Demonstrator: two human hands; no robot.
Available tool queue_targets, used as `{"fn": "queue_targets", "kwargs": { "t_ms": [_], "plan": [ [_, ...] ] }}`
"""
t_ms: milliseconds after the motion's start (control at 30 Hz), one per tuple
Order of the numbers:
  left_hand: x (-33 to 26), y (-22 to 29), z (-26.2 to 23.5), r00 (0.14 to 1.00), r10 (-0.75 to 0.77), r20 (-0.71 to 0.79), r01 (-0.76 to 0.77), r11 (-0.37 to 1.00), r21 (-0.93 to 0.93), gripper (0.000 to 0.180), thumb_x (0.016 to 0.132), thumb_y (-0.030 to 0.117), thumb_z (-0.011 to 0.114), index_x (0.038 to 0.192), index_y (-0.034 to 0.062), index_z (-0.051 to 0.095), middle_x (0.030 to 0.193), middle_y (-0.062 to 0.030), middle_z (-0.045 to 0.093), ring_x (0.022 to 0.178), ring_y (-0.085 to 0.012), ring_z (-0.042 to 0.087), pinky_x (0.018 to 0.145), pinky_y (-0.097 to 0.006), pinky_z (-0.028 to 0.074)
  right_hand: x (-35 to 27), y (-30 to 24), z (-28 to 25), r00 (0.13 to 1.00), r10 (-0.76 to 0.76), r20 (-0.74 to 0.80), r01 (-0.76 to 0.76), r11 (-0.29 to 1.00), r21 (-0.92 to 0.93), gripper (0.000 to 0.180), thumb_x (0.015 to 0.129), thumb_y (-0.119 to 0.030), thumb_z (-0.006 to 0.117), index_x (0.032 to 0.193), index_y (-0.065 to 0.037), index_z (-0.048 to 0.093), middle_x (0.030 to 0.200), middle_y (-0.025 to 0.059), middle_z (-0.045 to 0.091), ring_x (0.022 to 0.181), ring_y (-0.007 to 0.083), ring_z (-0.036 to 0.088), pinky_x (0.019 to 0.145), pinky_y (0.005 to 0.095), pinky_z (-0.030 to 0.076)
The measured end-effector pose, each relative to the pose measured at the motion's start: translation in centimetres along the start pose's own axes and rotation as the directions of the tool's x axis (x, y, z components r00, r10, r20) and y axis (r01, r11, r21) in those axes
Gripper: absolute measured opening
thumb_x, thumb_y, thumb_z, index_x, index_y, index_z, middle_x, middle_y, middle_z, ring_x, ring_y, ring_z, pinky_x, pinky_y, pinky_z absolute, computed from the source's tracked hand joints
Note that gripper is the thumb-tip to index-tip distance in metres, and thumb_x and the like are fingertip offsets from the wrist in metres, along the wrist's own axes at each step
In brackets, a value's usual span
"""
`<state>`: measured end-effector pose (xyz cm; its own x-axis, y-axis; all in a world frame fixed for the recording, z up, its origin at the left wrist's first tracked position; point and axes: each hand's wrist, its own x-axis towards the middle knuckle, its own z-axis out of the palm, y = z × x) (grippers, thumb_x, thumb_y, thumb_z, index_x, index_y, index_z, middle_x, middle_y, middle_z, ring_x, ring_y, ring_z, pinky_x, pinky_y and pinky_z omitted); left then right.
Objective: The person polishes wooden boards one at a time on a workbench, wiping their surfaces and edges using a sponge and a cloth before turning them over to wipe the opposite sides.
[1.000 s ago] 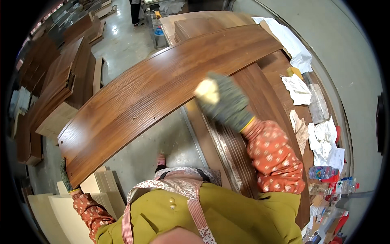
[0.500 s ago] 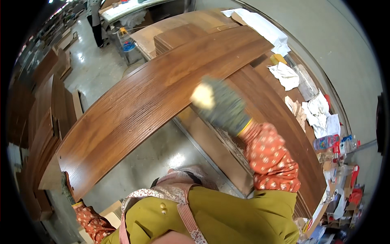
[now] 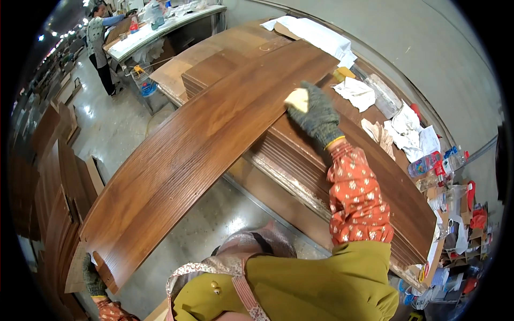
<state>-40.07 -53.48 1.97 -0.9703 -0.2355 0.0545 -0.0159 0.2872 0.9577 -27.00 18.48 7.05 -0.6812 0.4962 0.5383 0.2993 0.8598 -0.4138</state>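
A long, curved brown wooden panel (image 3: 203, 144) with a glossy grain stretches from the lower left to the upper middle. At its lower-left end, my gloved left hand (image 3: 93, 275) is closed round the end edge, its fingers partly hidden. My right hand (image 3: 318, 115), in a dark grey-green knitted glove, grips a pale yellow sponge-like pad (image 3: 297, 100) at the panel's near long edge, toward the far end. Beneath the panel's right part lies a stack of similar curved panels (image 3: 375, 160).
White paper (image 3: 356, 93), crumpled cloths and plastic bottles (image 3: 425, 165) line the right side by a grey wall. More brown panels (image 3: 53, 198) stand stacked at the left. Another person (image 3: 99, 51) stands at a white-topped table (image 3: 166, 29) far off.
My right hand with the pad has moved right and farther along the panel's near edge. My left hand appears lower, still on the end. The whole view has shifted, showing more of the other person.
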Motion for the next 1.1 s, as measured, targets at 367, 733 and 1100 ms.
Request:
{"fn": "queue_targets", "kwargs": {
  "t_ms": [367,733,1100],
  "plan": [
    [4.9,-0.2,-1.2,0.857,-0.236,0.459,0.379,0.891,-0.249,0.043,0.096,0.029,0.039,0.126,-0.0017,0.045,0.128,-0.0069,0.049,0.119,-0.0194,0.042,0.104,-0.031,0.026,3.6,2.8,0.5,0.739,-0.668,0.080,0.673,0.734,-0.094,0.041,0.077,-0.029,0.064,0.109,-0.004,0.057,0.098,0.0134,0.062,0.098,0.0288,0.056,0.091,0.0379,0.043],
    [4.3,-2.0,-1.4,0.987,-0.140,-0.080,0.131,0.985,-0.116,0.045,0.092,0.035,0.040,0.125,0.0070,0.051,0.128,-0.0075,0.047,0.120,-0.0195,0.039,0.103,-0.034,0.026,1.7,-1.9,-0.4,0.924,-0.364,0.113,0.346,0.925,0.156,0.055,0.073,-0.027,0.068,0.119,-0.001,0.050,0.108,0.0180,0.057,0.100,0.0313,0.057,0.087,0.0378,0.046],
    [14.3,1.9,-2.7,0.603,0.763,-0.233,-0.503,0.591,0.631,0.052,0.095,0.035,0.034,0.138,0.0065,0.033,0.141,-0.0119,0.036,0.126,-0.0274,0.037,0.106,-0.040,0.028,5.2,0.3,-9.8,0.693,0.115,-0.712,0.490,0.648,0.582,0.054,0.085,-0.015,0.064,0.128,-0.001,0.035,0.122,0.0155,0.045,0.103,0.0245,0.055,0.076,0.0337,0.055]
  ]
}}
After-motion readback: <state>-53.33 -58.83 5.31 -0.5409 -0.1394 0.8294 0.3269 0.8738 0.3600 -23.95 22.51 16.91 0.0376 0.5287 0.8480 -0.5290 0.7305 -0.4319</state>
